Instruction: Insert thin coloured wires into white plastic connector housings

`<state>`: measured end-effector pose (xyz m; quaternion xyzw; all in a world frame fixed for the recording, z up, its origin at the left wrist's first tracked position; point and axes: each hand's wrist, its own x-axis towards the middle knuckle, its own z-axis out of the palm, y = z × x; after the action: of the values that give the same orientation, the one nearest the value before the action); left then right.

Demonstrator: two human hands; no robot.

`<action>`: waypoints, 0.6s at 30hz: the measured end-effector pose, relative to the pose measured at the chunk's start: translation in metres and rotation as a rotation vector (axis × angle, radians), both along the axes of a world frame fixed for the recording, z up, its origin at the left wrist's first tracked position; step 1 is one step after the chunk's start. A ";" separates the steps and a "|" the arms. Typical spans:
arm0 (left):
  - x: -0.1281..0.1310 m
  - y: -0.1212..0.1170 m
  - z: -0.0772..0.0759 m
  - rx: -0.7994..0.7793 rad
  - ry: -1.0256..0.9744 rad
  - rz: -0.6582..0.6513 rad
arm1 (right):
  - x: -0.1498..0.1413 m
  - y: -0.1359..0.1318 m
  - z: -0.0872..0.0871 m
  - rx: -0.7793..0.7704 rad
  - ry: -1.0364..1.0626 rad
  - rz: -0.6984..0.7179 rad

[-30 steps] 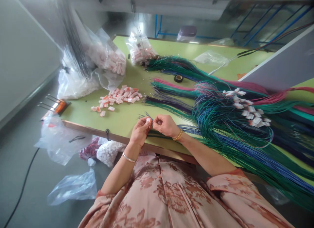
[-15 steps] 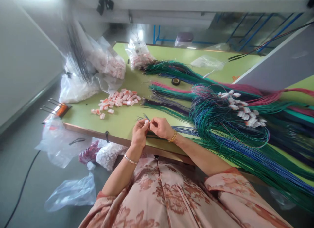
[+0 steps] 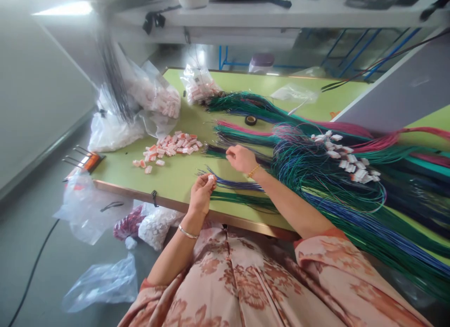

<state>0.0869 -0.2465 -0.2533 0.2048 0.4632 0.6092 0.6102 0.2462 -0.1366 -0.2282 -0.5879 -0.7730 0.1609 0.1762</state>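
My left hand (image 3: 200,194) is closed in a pinch around a small white-and-orange plastic connector (image 3: 211,177), near the front edge of the table. Beside those fingers lie the tips of a blue wire bundle (image 3: 239,184), with green wires (image 3: 242,198) below it. Farther up and to the right, my right hand (image 3: 242,159) is over a bundle of dark wires (image 3: 216,150). Its fingertips are pressed together; whether a wire is between them is too small to see. Loose connectors (image 3: 172,145) lie in a pile left of the hands.
Wire bundles cover the right side, with a cluster of white connectors (image 3: 360,170) on them. A black tape roll (image 3: 251,120) lies behind. Bags of connectors (image 3: 163,100) stand at the back left. A pronged orange fixture (image 3: 92,162) sits at the left corner, under an overhead shelf (image 3: 239,18).
My right hand has left the connector at my left hand and moved up and right to the dark wires. The left hand keeps its grip on the connector. The view has shifted slightly.
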 end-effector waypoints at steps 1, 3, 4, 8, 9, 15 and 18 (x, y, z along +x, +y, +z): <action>0.000 0.000 0.000 -0.002 -0.004 -0.001 | 0.000 0.006 -0.003 -0.011 -0.075 -0.025; -0.001 0.000 0.000 -0.003 -0.011 -0.004 | -0.001 0.013 -0.009 -0.042 -0.155 -0.015; -0.001 0.000 -0.001 -0.001 -0.015 -0.009 | -0.001 0.014 -0.012 -0.048 -0.169 0.005; -0.002 -0.001 0.000 0.004 -0.025 -0.034 | 0.000 0.012 -0.016 -0.017 -0.208 0.089; -0.002 -0.002 0.001 0.003 -0.024 -0.039 | 0.001 0.012 -0.016 -0.007 -0.225 0.110; -0.001 -0.003 0.008 0.005 -0.014 -0.062 | 0.000 0.010 -0.014 0.038 -0.396 0.184; -0.001 -0.003 0.012 0.014 0.002 -0.075 | 0.001 0.007 -0.011 0.112 -0.453 0.229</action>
<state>0.0861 -0.2498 -0.2413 0.2268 0.4516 0.5889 0.6307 0.2475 -0.1295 -0.2391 -0.5068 -0.8620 0.0009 0.0112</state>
